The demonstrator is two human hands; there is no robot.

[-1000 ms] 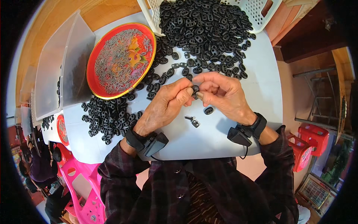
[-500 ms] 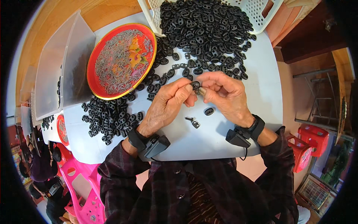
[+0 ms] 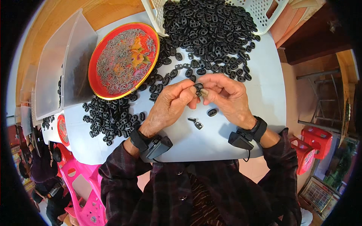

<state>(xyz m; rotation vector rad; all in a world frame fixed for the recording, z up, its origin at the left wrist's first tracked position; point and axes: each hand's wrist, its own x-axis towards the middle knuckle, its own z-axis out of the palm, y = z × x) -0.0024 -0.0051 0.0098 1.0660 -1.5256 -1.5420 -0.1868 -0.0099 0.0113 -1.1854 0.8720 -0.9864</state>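
Both of my hands meet above the middle of the table. My left hand (image 3: 169, 105) and my right hand (image 3: 229, 96) pinch a black oval two-hole cord lock (image 3: 198, 87) between thumbs and fingers; the fingers partly cover it. Nearer to me lies a single cord lock (image 3: 212, 112). Close by rests a small black two-hole piece (image 3: 198, 125) beside a short dark plug-like piece (image 3: 192, 119). Beyond the hands spreads a large heap of black cord lock parts (image 3: 211, 34). To the left a red plate (image 3: 92, 73) with a gold rim holds many small grey springs (image 3: 113, 71).
A white perforated basket (image 3: 269, 17) lies at the far edge of the table (image 3: 260, 90), the heap spilling from it. A second pile of cord locks (image 3: 111, 120) sits beside a translucent plastic bin (image 3: 77, 64). A pink chair (image 3: 94, 209) and red stools (image 3: 316, 141) stand around.
The cord lock between my fingers has turned a little, from lying sideways to more upright. Both hands stay in nearly the same place.
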